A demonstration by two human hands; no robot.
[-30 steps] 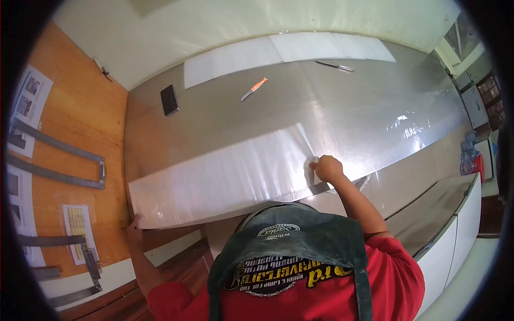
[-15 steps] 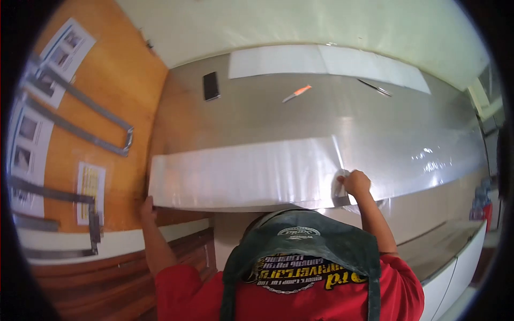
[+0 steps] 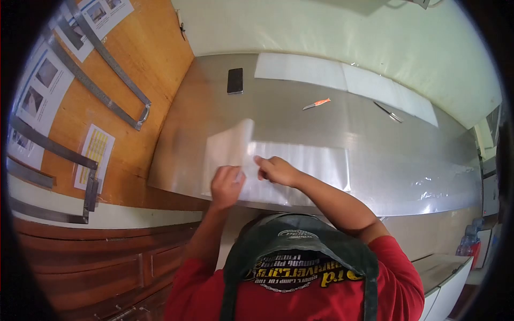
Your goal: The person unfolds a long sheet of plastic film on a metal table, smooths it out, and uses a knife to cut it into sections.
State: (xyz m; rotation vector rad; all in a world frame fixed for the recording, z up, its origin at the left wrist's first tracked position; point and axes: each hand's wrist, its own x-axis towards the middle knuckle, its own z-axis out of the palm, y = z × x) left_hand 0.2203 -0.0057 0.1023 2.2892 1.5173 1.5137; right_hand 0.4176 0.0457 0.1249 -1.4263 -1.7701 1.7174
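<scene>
A translucent white plastic sheet lies along the front of a metal tabletop. Its left part is lifted and bent over, with the raised edge standing up near the middle of the sheet. My left hand is closed on this raised part, close to the table's front edge. Just to its right, my right hand has its fingers curled together at the fold, thumb and index finger at the sheet. The fingertips of both hands are slightly blurred.
Behind the sheet lie a black phone, an orange-handled knife and a dark slim tool with a silver end. White sheets run along the wall. A wooden panel with metal squares borders the left.
My left hand has moved right from the sheet's left corner, bringing that end up and over. My right hand has left the right edge and moved left to the fold.
</scene>
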